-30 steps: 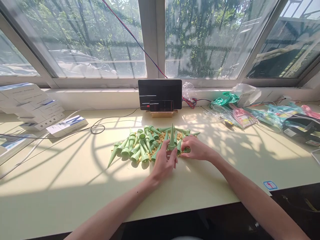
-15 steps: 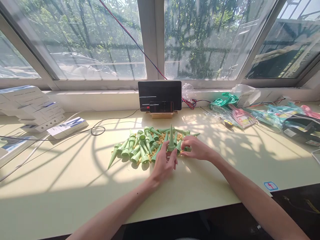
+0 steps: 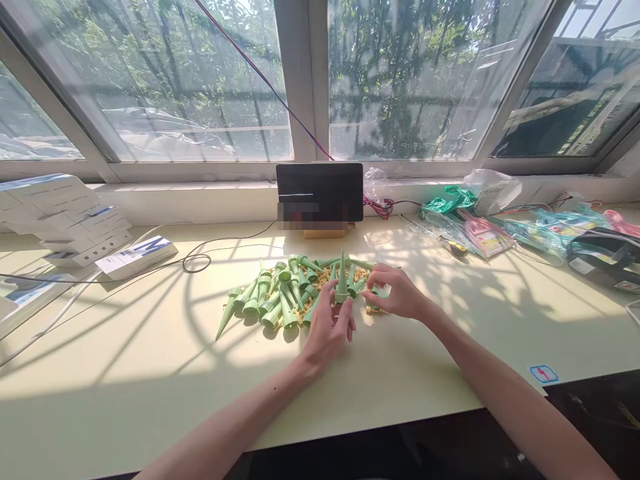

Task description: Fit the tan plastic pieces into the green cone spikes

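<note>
My left hand [image 3: 330, 321] grips a green plastic cone-shaped spike [image 3: 342, 280] by its wide ribbed base, with its point straight up. Just right of it, my right hand [image 3: 397, 292] has thumb and fingers drawn together in a pinch above the pile's right end; whatever lies between the fingertips is too small to make out. Several more green spikes [image 3: 287, 310] lie heaped to the left of and behind my left hand, pointing various ways. Small tan pieces [image 3: 325, 275] are scattered among them, some under my right hand.
A black tablet [image 3: 320, 187] stands against the window wall on a cardboard support [image 3: 324, 233]. White boxes [image 3: 135, 257] and cables lie at left. Plastic-bagged items [image 3: 487, 233], a yellow-black tool [image 3: 456, 249] and a black object [image 3: 607, 257] sit at right. The table's front edge is near my forearms.
My right hand has shifted slightly right, away from the upright spike. My left hand keeps the spike in nearly the same spot.
</note>
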Demonstrator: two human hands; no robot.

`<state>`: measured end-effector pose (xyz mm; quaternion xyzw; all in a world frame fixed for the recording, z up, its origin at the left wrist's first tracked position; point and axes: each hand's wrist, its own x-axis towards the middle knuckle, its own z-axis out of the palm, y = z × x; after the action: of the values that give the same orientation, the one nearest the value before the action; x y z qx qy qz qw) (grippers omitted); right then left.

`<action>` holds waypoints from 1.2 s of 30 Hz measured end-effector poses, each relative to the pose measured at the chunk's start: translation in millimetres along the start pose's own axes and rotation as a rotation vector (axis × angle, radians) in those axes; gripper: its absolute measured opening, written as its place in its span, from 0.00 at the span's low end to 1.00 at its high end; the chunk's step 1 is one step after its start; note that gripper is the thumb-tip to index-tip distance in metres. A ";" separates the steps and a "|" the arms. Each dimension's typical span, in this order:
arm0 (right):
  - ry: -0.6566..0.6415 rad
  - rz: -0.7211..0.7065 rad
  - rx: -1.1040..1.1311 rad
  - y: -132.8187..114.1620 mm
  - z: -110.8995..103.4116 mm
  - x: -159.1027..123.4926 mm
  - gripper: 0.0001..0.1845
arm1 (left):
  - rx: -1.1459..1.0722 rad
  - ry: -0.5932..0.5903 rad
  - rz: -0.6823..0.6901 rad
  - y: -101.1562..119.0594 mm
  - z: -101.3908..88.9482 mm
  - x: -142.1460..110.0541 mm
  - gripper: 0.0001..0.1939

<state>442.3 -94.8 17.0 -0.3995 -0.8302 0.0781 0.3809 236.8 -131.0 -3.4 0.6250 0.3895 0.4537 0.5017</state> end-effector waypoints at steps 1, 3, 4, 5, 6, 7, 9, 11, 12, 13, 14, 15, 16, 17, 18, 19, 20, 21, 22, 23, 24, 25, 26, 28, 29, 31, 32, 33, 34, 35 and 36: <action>0.040 0.001 0.000 -0.6 0.7 0.3 0.10 | -0.001 0.002 -0.001 0.1 0.1 -0.1 0.23; 0.120 0.002 0.010 -2.2 2.8 0.9 0.10 | -0.004 0.001 0.001 0.8 0.4 -0.2 0.23; 0.155 0.004 0.019 -3.2 4.0 1.3 0.10 | -0.006 0.001 0.003 1.2 0.7 -0.3 0.22; 0.185 0.007 0.030 -4.5 5.4 1.6 0.10 | -0.008 0.003 0.006 1.7 0.9 -0.2 0.22; 0.208 0.012 0.043 -6.0 6.8 1.9 0.10 | -0.010 0.005 0.008 2.2 1.1 -0.2 0.22; 0.227 0.018 0.059 -7.7 8.3 2.2 0.10 | -0.013 0.006 0.009 2.6 1.4 -0.1 0.21; 0.250 0.038 0.098 -11.2 11.2 2.3 0.09 | -0.018 0.006 0.006 3.2 1.6 0.2 0.21; 0.257 0.059 0.150 -14.7 13.9 2.2 0.09 | -0.021 -0.002 0.002 3.4 1.7 0.4 0.21; 0.256 0.067 0.178 -16.3 15.2 2.1 0.10 | -0.026 -0.005 0.003 3.3 1.8 0.4 0.21; 0.252 0.073 0.203 -17.8 16.4 1.9 0.10 | -0.036 -0.008 0.005 3.2 1.8 0.3 0.21; 0.250 0.076 0.223 -19.2 17.5 1.7 0.10 | -0.053 -0.014 0.006 3.1 1.8 0.1 0.21; 0.248 0.078 0.236 -20.2 18.5 1.6 0.10 | -0.076 -0.021 0.003 3.1 1.9 -0.2 0.20; 0.249 0.080 0.242 -21.1 19.4 1.4 0.10 | -0.104 -0.028 -0.003 3.1 2.0 -0.5 0.21; 0.251 0.083 0.242 -21.7 20.1 1.2 0.10 | -0.133 -0.032 -0.013 3.1 2.1 -0.8 0.21; 0.252 0.085 0.239 -22.1 20.8 1.0 0.10 | -0.162 -0.037 -0.024 3.3 2.3 -1.1 0.20; 0.253 0.087 0.236 -22.2 21.4 0.7 0.10 | -0.189 -0.040 -0.034 3.6 2.5 -1.2 0.20; 0.251 0.087 0.232 -22.2 21.9 0.4 0.11 | -0.213 -0.043 -0.041 3.9 2.7 -1.2 0.20; 0.247 0.084 0.230 -22.2 22.5 0.1 0.10 | -0.234 -0.046 -0.048 4.3 3.0 -1.1 0.19; 0.242 0.079 0.230 -22.1 23.0 -0.2 0.10 | -0.250 -0.051 -0.054 4.7 3.2 -0.9 0.19; 0.240 0.073 0.231 -22.1 23.5 -0.6 0.09 | -0.260 -0.053 -0.062 5.1 3.4 -0.7 0.19; 0.240 0.068 0.234 -22.4 24.0 -1.0 0.09 | -0.263 -0.055 -0.070 5.6 3.6 -0.6 0.19; 0.243 0.064 0.239 -22.7 24.5 -1.4 0.08 | -0.261 -0.055 -0.077 6.1 3.7 -0.6 0.20; 0.247 0.061 0.246 -23.3 25.0 -1.7 0.07 | -0.256 -0.055 -0.083 6.5 3.7 -0.6 0.20; 0.252 0.056 0.259 -24.7 26.2 -2.4 0.06 | -0.244 -0.058 -0.089 7.0 3.7 -1.1 0.20; 0.251 0.054 0.263 -25.3 26.8 -2.7 0.06 | -0.239 -0.059 -0.090 7.0 3.7 -1.5 0.21; 0.249 0.055 0.268 -26.3 27.8 -3.0 0.06 | -0.234 -0.056 -0.091 6.7 3.7 -2.1 0.21; 0.248 0.059 0.269 -26.6 28.2 -3.0 0.06 | -0.232 -0.054 -0.090 6.5 3.7 -2.3 0.21; 0.248 0.065 0.268 -26.7 28.5 -3.1 0.06 | -0.230 -0.053 -0.087 6.2 3.6 -2.3 0.21; 0.248 0.070 0.266 -26.7 28.7 -3.0 0.06 | -0.228 -0.052 -0.084 6.0 3.5 -2.2 0.21; 0.246 0.073 0.265 -26.6 28.7 -3.0 0.06 | -0.226 -0.051 -0.081 5.9 3.3 -2.0 0.21; 0.242 0.073 0.264 -26.5 28.6 -3.0 0.06 | -0.223 -0.047 -0.077 6.0 3.0 -1.7 0.21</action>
<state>407.5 -109.7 6.8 -0.3825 -0.7458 0.1516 0.5239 239.4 -134.6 1.9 0.5604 0.3486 0.4597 0.5942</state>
